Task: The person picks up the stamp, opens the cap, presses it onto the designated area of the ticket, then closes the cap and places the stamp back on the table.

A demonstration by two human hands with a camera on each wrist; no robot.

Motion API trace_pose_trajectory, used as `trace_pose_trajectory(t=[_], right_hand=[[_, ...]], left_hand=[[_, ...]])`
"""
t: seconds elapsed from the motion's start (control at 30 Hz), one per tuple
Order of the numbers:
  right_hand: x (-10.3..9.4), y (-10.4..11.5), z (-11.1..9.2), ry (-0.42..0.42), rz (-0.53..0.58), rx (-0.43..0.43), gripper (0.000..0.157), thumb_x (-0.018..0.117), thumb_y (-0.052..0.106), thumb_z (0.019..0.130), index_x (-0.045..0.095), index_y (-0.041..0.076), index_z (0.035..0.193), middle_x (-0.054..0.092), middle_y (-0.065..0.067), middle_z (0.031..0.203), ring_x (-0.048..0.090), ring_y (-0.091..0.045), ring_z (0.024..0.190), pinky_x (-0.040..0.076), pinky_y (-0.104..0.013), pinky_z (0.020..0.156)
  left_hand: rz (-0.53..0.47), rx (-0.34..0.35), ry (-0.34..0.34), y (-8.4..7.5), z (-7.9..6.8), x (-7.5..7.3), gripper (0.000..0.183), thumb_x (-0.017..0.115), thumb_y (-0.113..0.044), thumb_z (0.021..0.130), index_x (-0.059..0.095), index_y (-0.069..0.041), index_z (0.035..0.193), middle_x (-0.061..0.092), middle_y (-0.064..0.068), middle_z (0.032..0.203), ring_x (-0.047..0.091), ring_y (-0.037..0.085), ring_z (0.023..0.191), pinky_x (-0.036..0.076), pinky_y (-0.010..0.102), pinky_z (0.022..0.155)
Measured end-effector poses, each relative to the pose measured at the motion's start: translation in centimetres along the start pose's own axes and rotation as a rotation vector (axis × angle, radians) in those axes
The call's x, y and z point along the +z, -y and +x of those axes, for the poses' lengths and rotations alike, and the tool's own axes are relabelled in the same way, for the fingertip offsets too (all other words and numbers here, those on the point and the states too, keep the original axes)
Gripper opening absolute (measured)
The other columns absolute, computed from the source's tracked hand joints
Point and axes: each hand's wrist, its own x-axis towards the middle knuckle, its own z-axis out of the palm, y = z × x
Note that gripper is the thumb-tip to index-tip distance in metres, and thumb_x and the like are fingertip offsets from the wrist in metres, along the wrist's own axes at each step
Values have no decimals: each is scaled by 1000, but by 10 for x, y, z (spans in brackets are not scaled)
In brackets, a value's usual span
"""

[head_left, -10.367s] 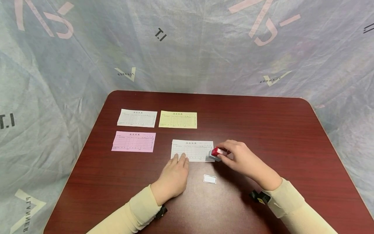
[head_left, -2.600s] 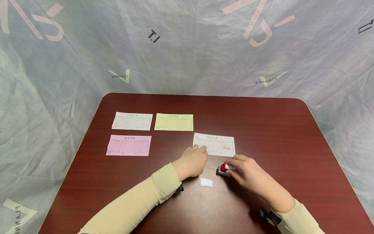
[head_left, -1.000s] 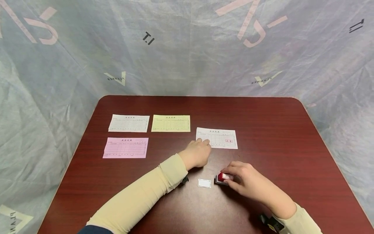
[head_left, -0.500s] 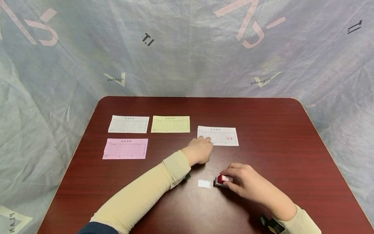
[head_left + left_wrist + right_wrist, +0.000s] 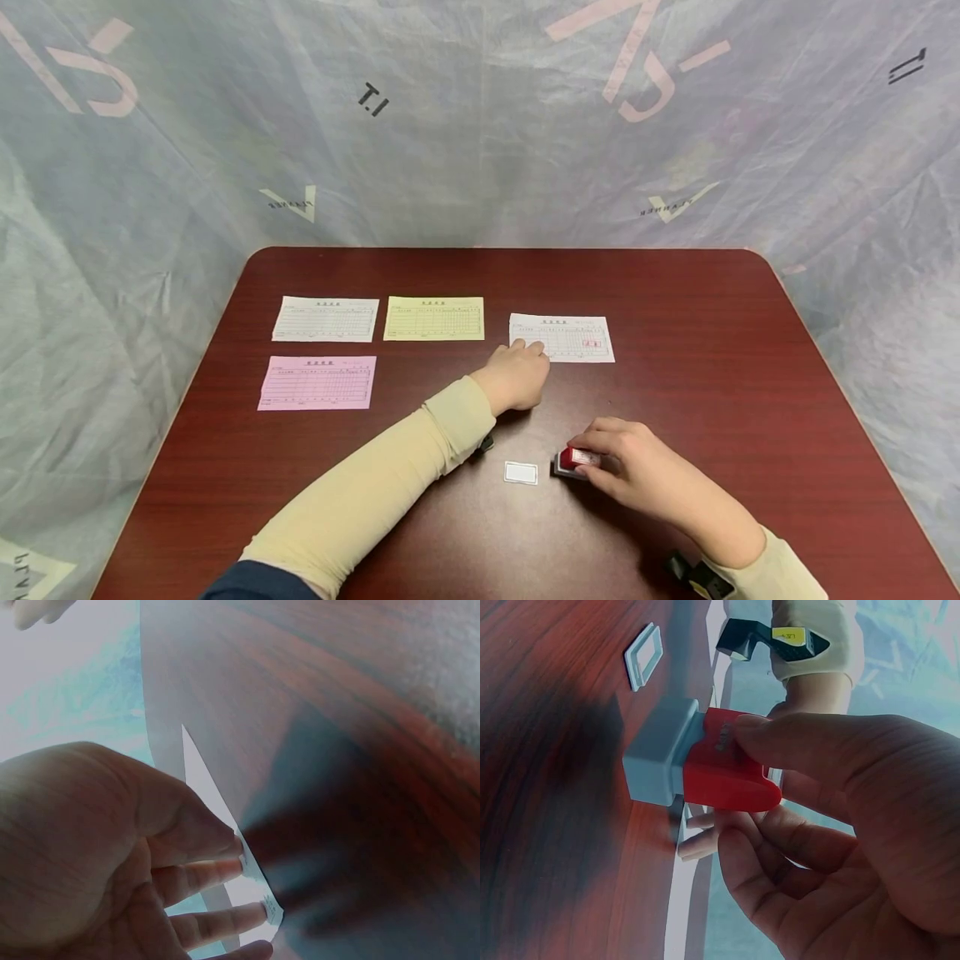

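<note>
My left hand (image 5: 517, 375) rests its fingertips on the lower left corner of a white form slip (image 5: 566, 337) with a red stamp mark at its right. In the left wrist view, my extended fingers (image 5: 217, 922) touch the slip and my thumb lies along its edge. My right hand (image 5: 630, 458) grips a stamp (image 5: 577, 459) with a red top and grey body. In the right wrist view, thumb and fingers hold the stamp's red top (image 5: 727, 765). Left of the stamp lies a small rimmed rectangular lid (image 5: 521, 473). Whether the stamp touches the table is unclear.
At the left lie a second white form (image 5: 326, 320), a yellow form (image 5: 435, 319) and a pink form (image 5: 317, 384), all flat on the dark red table (image 5: 675, 333). A grey patterned cloth (image 5: 465, 142) hangs behind and at both sides.
A red mark now shows on the slip, absent 10.4 seconds ago. Lately my left hand has slid the slip farther away and rightward. The stamp has come off the slip towards the lid.
</note>
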Motion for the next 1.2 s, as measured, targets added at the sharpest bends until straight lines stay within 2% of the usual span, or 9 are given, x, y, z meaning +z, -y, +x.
trace_pose_trajectory(t=[0.57, 0.77, 0.9, 1.03, 1.2], right_hand=[[1, -1, -1, 4, 2, -3, 22, 83, 2, 79, 74, 9, 99, 61, 11, 89, 56, -3, 75, 45, -15, 68], [1, -1, 0, 9, 8, 6, 22, 83, 3, 80, 74, 9, 99, 61, 11, 89, 56, -3, 74, 45, -14, 68], [1, -1, -1, 11, 9, 11, 22, 83, 3, 80, 74, 8, 99, 61, 11, 89, 56, -2, 74, 45, -14, 67], [0, -1, -1, 9, 1, 9, 22, 83, 3, 79, 74, 8, 98, 61, 11, 89, 55, -2, 74, 44, -14, 67], [-1, -2, -1, 3, 7, 4, 22, 83, 2, 79, 74, 8, 98, 61, 11, 89, 55, -2, 73, 44, -14, 67]], left_hand=[[-34, -5, 7, 1, 10, -5, 31, 65, -25, 95, 68, -13, 123, 55, 1, 123, 50, 24, 112, 47, 43, 90], [-34, -24, 16, 4, 14, -5, 36, 62, -25, 97, 65, -12, 131, 52, 1, 134, 47, 27, 123, 38, 51, 106], [-38, -31, 21, 6, 17, -4, 38, 60, -24, 98, 64, -12, 134, 51, 2, 140, 46, 27, 126, 36, 51, 107], [-35, -30, 12, 6, 20, -3, 39, 60, -24, 99, 63, -11, 135, 51, 2, 138, 46, 27, 125, 37, 51, 107], [-35, -37, 14, 7, 23, -3, 45, 59, -25, 99, 58, -10, 141, 46, 3, 149, 44, 28, 132, 33, 51, 110]])
